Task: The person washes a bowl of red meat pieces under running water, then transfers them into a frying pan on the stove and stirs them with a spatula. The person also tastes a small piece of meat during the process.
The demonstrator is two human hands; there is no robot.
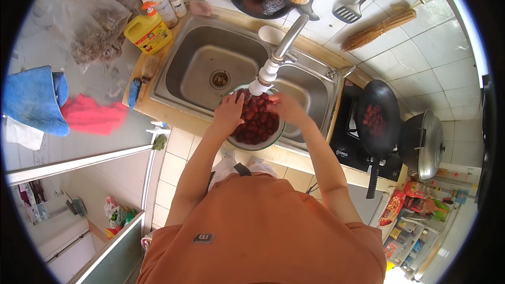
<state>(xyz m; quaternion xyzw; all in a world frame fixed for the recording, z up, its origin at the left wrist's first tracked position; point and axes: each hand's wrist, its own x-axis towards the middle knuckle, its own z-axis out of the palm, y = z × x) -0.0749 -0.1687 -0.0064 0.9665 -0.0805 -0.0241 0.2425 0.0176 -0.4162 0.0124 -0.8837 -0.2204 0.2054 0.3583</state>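
Note:
A round basin (283, 129) with a pale wall and green rim is at the front of the double sink, under the faucet (291, 37). Dark red jujubes (258, 124) fill it, looking wet. Over the basin's left rim lies my left hand (229, 111), its fingers and thumb on the fruit. From the right side my right hand (290, 109) reaches in, blurred, with its fingertips at the jujubes. Whether either hand has fruit in its fingers is hidden. The faucet's white nozzle (262, 83) hangs between both hands, just above the fruit.
Left and right sink bowls (197, 51) flank the basin. A yellow pump jug (149, 33) stands at the left corner. On the right, a wok (376, 98) with dark red pieces sits on a black cooktop (343, 142), its handle jutting forward. Beside it is a lidded pot (428, 146).

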